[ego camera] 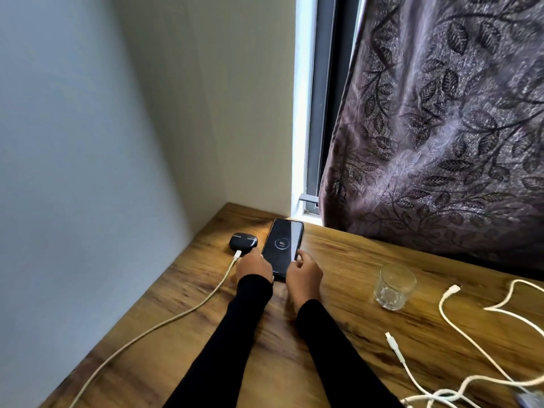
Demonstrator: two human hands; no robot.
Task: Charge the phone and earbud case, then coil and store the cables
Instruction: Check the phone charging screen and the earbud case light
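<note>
A black phone [283, 245] lies flat on the wooden table [338, 334] near the wall corner, its screen lit with a charging ring reading 96. My left hand [253, 267] grips its lower left edge and my right hand [304, 273] grips its lower right edge. The phone's bottom end and whatever is plugged there are hidden behind my hands. Left of the phone sits a dark earbud case [243, 241]. A beige cable [188, 312] with a white plug [237, 254] reaches the case and trails off the table's front left.
An empty clear glass [394, 287] stands right of my hands. White cables [459, 334] with loose plugs lie tangled at the table's right side. A patterned purple curtain [441, 128] hangs over the back right edge. Walls close the left and back sides.
</note>
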